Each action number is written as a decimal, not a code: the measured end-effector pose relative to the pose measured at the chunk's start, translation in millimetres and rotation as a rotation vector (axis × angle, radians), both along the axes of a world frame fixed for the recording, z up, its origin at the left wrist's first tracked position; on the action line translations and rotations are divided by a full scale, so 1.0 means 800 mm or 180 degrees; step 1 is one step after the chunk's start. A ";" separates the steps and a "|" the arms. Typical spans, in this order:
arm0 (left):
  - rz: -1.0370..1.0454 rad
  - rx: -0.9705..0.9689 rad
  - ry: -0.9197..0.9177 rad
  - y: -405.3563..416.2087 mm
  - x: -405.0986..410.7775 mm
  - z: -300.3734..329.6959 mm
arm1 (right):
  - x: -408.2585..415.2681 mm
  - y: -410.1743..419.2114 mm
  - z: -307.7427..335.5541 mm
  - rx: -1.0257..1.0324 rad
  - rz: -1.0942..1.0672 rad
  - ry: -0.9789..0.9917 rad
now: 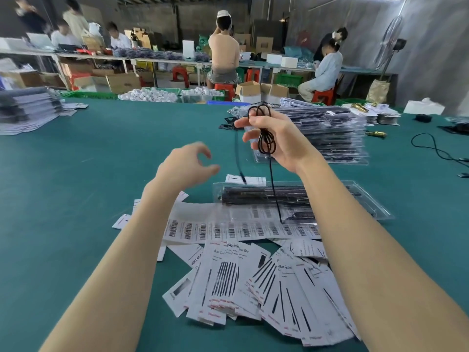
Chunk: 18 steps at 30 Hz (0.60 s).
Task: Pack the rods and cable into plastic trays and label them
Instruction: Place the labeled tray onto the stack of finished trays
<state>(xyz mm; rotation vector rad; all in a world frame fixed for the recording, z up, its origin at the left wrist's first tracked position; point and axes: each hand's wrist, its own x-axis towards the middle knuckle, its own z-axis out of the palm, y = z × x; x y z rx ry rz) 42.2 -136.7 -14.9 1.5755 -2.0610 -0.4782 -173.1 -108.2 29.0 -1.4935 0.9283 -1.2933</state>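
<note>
1. Nearest, printed cards (256, 283) and barcode labels (241, 228) lie below both hands.
2. Plastic tray (380, 209) under the right hand (279, 141) holds black rods (253, 194).
3. Right hand grips the coiled cable (266, 141), one end dangling into the tray; left hand (187, 166) hangs loose, holding nothing.
4. Beyond the grip, filled trays (330, 133) sit stacked.

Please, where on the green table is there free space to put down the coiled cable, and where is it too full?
Free: the bare green table left of the left hand, up to the grey stack at far left. Crowded: around the open tray, the barcode label strip, the leaflets, and the stack of packed trays behind the right hand gripping the cable.
</note>
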 end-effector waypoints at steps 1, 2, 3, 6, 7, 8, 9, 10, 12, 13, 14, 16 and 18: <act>-0.0042 -0.0148 0.0651 0.001 -0.005 0.003 | -0.001 0.002 0.001 0.0030 0.0216 0.0070; -0.0222 -0.0092 0.1243 0.004 -0.012 0.007 | -0.001 0.004 0.001 0.0066 0.0405 0.0108; -0.0457 0.0052 0.1689 0.008 -0.021 0.011 | 0.000 0.005 0.002 0.0101 0.0534 0.0130; -0.0537 0.0156 0.2286 0.016 -0.040 0.014 | 0.002 0.009 -0.001 0.0073 0.0513 0.0248; -0.0345 0.0129 0.2496 0.017 -0.042 0.016 | 0.003 0.009 -0.002 0.0017 0.0372 0.0354; -0.0214 0.0221 0.2732 0.017 -0.042 0.018 | 0.006 0.009 -0.004 -0.0050 0.0164 0.0510; -0.0276 0.0474 0.2953 0.015 -0.040 0.019 | 0.009 0.008 -0.006 -0.0117 -0.0060 0.0706; -0.0528 0.0844 0.3137 0.016 -0.039 0.021 | 0.012 0.007 -0.008 -0.0171 -0.0240 0.0911; -0.1104 0.1355 0.3278 0.017 -0.036 0.022 | 0.017 0.005 -0.010 -0.0169 -0.0397 0.1235; -0.1204 0.1340 0.3226 0.018 -0.037 0.020 | 0.018 0.004 -0.011 -0.0140 -0.0418 0.1322; -0.1172 0.1237 0.3159 0.019 -0.039 0.017 | 0.019 0.003 -0.012 -0.0164 -0.0446 0.1407; -0.0966 0.1064 0.3086 0.021 -0.046 0.011 | 0.019 0.004 -0.013 -0.0332 -0.0576 0.1581; -0.0826 0.1076 0.3111 0.022 -0.049 0.007 | 0.017 0.003 -0.019 -0.0512 -0.0773 0.1514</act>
